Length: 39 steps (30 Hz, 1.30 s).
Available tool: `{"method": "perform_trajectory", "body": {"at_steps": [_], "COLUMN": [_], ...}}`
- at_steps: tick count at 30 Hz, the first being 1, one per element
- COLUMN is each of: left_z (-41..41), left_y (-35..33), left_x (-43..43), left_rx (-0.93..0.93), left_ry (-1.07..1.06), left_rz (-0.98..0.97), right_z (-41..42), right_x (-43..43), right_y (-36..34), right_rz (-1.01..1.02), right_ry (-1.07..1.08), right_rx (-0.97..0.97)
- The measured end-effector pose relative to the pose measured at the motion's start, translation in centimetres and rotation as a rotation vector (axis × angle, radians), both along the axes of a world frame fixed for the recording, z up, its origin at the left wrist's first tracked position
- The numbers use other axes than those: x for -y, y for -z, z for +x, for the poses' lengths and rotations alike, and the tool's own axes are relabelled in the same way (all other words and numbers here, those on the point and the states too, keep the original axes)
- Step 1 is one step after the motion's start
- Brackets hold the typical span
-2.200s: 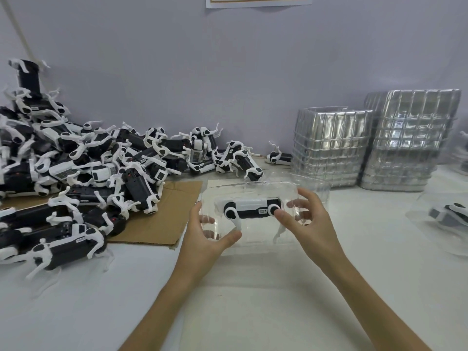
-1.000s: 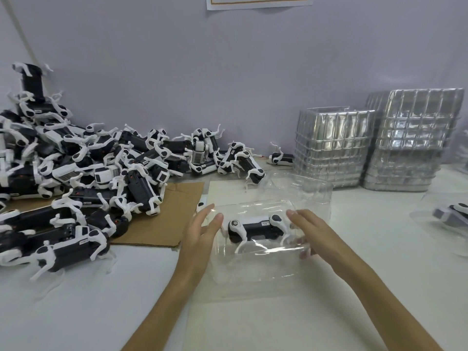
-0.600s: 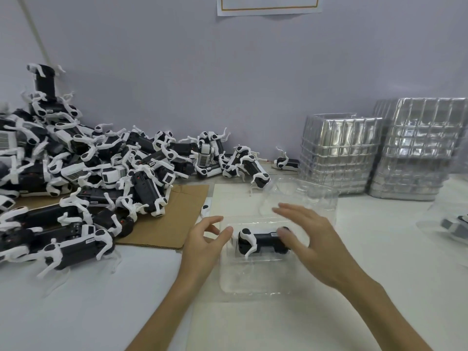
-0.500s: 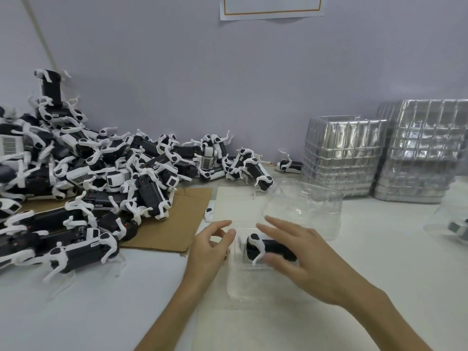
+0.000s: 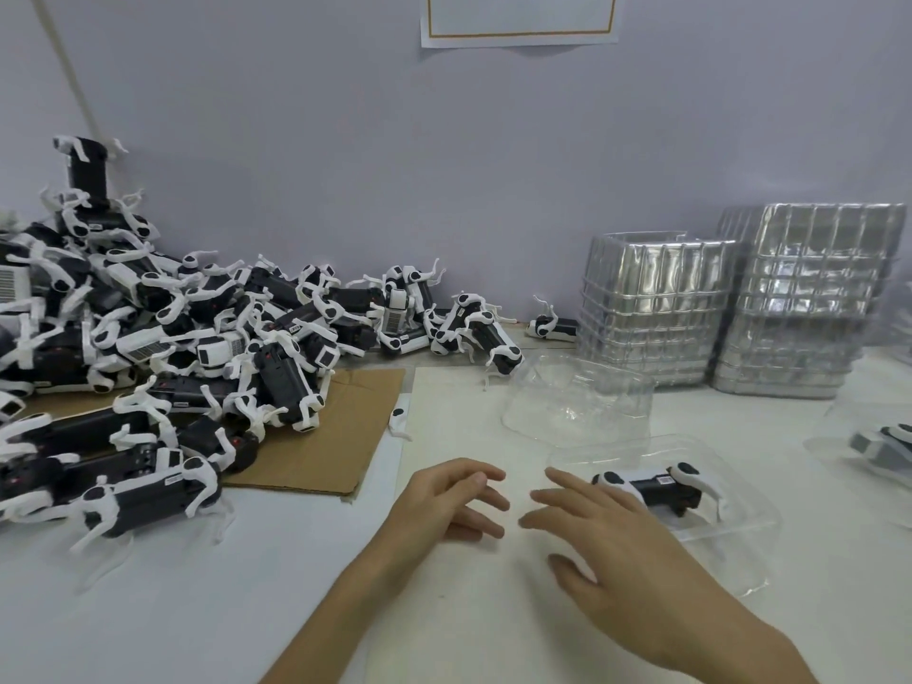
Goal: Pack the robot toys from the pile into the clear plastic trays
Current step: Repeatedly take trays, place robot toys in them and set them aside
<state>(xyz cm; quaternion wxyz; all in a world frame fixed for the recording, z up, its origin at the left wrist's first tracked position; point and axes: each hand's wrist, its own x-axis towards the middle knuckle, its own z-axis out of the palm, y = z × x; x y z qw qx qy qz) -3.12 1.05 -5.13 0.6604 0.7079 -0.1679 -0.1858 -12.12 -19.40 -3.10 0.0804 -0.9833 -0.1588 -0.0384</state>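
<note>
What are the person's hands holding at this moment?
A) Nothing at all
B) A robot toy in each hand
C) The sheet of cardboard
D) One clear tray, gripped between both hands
A: the left hand and the right hand both have loose, spread fingers that grip nothing, while the robot toy lies in the clear tray beside the right hand.
</note>
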Motion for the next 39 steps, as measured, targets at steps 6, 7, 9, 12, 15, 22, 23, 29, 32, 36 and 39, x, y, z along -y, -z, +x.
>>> {"method": "perform_trajectory", "body": {"at_steps": [6,7,9,12,15,22,23,29,32,36,39], "left_z": [0.3,0.3,0.2,0.3,0.3,0.2,0.2,0.3,0.2,0.3,0.4], "left_y": [0.2,0.2,0.2,0.2,0.4,0.4,0.4,0.3,0.4,0.4,0.5], "left_x": [-0.3,-0.3,-0.2,-0.1,0.0,-0.2,-0.1,-0.2,-0.2,-0.2,-0.2], "left_rx": [0.011,0.014,0.023,0.025,0.033,0.025,0.025,0.039,0.037,0.027,0.018], "left_ry": [-0.069,-0.071,-0.076,-0.082,-0.089,-0.101,-0.099,-0.102,-0.103,-0.106,-0.111], "left_rz": [0.015,0.016,0.018,0.025,0.038,0.031,0.029,0.045,0.043,0.046,0.045], "right_z": [0.9,1.0,1.0,0.8,0.1,1.7,2.1,3.2,3.0,2.5,2.3], "right_x": [6.4,7.5,9.4,10.6,9.1,7.7,8.3,11.0,12.0,13.1,14.0], "right_y": [0.8,0.7,0.4,-0.3,-0.1,2.4,2.4,1.1,0.7,0.1,-0.1], "right_rz": [0.087,0.097,0.107,0.046,0.362,0.960,1.012,1.327,1.335,1.296,1.280], "right_ry": [0.144,0.166,0.219,0.329,0.222,0.540,0.605,0.754,0.777,0.792,0.831], "right_rx": [0.084,0.104,0.130,0.173,0.286,-0.168,-0.121,-0.062,-0.049,-0.050,-0.034]}}
